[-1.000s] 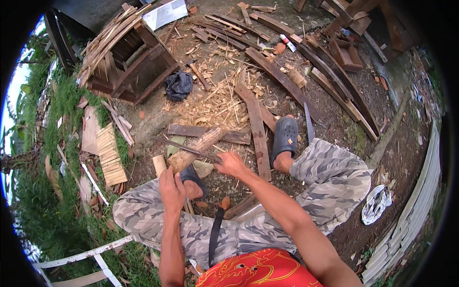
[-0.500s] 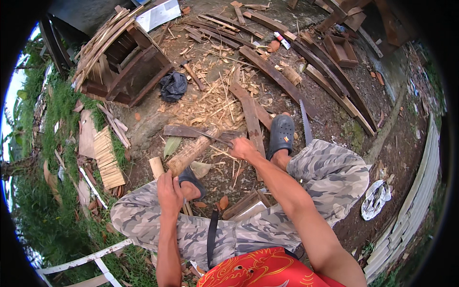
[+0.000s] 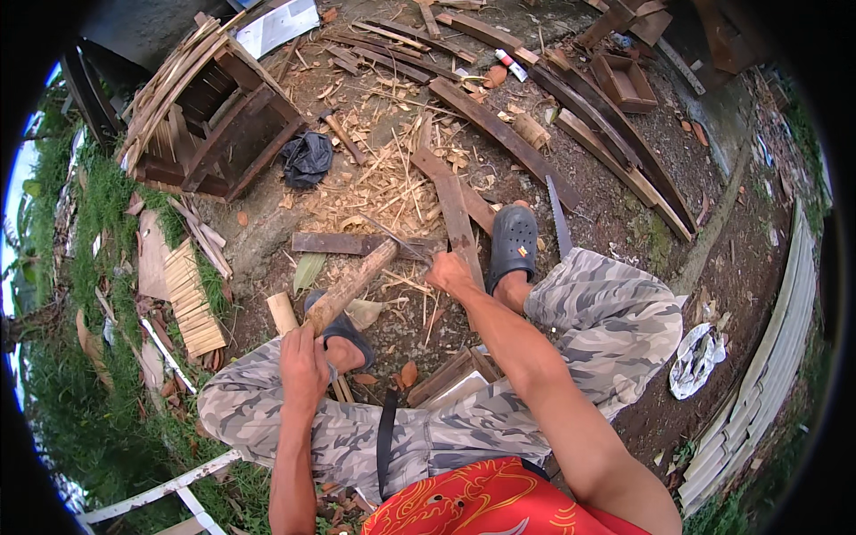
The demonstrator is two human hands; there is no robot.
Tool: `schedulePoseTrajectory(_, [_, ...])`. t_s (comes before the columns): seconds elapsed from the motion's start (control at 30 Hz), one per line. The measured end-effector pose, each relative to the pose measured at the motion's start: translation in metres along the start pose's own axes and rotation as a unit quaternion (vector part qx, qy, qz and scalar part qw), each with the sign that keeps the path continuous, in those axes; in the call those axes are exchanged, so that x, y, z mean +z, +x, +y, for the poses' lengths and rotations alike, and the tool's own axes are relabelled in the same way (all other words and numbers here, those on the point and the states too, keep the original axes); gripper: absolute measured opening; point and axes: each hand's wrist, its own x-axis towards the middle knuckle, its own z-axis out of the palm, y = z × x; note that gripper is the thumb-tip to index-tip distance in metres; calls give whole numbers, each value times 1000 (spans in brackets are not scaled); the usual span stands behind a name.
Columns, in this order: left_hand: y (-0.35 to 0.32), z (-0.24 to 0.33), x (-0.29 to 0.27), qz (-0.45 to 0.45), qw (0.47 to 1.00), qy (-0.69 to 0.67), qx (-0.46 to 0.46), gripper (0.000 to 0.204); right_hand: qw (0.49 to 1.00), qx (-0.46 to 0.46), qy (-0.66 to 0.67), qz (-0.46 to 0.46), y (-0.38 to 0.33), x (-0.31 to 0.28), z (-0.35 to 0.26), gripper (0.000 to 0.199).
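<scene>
My left hand [image 3: 305,370] is closed round the near end of a split length of bamboo or wood [image 3: 350,287], which slants away from me to the right. Its far end lies over a dark board [image 3: 334,243] on the ground. My right hand [image 3: 452,275] grips a knife [image 3: 392,234], its handle mostly hidden in the fingers. The long thin blade points left and away, at the far end of the piece; whether it is cutting in, I cannot tell. A short pale bamboo length [image 3: 283,312] lies beside my left hand.
Shavings [image 3: 383,192] cover the ground ahead. A saw [image 3: 559,218] lies by my right shoe [image 3: 514,239]. Long dark planks [image 3: 508,143] stretch right. At the far left are a wooden hutch [image 3: 223,125], a black plastic bag [image 3: 308,160] and a wooden-handled tool [image 3: 343,135].
The held piece now shows a narrower side, as if turned in my left hand. The whole view has shifted slightly, and my right hand still holds the knife near the far end.
</scene>
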Motion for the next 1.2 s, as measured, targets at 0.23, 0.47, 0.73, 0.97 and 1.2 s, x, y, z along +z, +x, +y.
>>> schedulePoseTrajectory(0.23, [2, 3, 2, -1, 999, 3, -40, 24, 997, 16, 65, -44, -9, 15, 1, 33])
schedulePoseTrajectory(0.47, [7, 5, 7, 28, 999, -13, -42, 26, 993, 72, 94, 11, -7, 19, -16, 33])
schedulePoseTrajectory(0.73, [12, 2, 7, 44, 999, 5, -18, 25, 991, 115, 74, 2, 2, 18, -4, 35])
schedulePoseTrajectory(0.97, [12, 5, 3, 38, 997, 0, -63, 26, 996, 65, 55, 10, -19, 32, 23, 35])
schedulePoseTrajectory(1.2, [20, 5, 5, 64, 995, -12, -74, 26, 967, -228, 110, 26, -64, 25, -85, 34])
